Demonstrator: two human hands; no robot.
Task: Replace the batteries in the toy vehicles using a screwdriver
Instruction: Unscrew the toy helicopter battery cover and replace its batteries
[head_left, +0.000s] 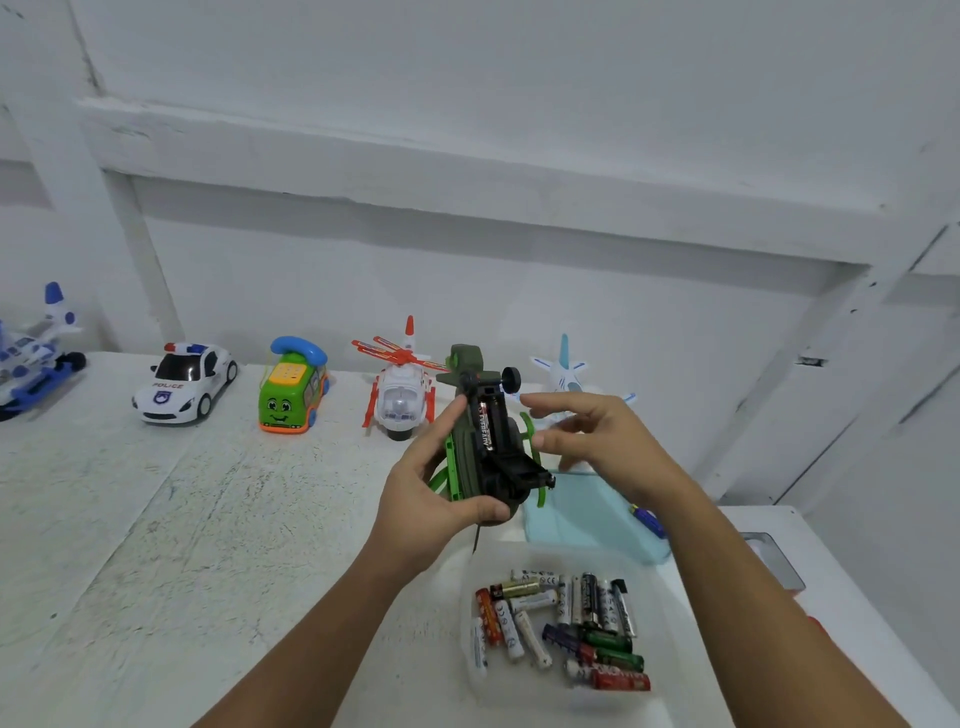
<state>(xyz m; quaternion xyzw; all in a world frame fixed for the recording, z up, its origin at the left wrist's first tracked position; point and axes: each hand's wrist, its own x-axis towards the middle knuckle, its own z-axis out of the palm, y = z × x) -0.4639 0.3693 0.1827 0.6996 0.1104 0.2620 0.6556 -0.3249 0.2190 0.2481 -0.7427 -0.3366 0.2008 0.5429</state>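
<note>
My left hand grips a dark green toy helicopter turned belly-up above the table. Its battery bay is uncovered and a black battery sits inside it. My right hand hovers just right of the toy with fingers loosely spread and holds nothing. A clear tub near the front edge holds several loose batteries. A blue-handled tool, perhaps the screwdriver, lies on a light blue cloth, partly hidden by my right forearm.
Along the back of the white table stand a blue-white toy plane, a police car, a green phone bus, a white-red helicopter and a white-blue plane. A grey object lies at the right edge.
</note>
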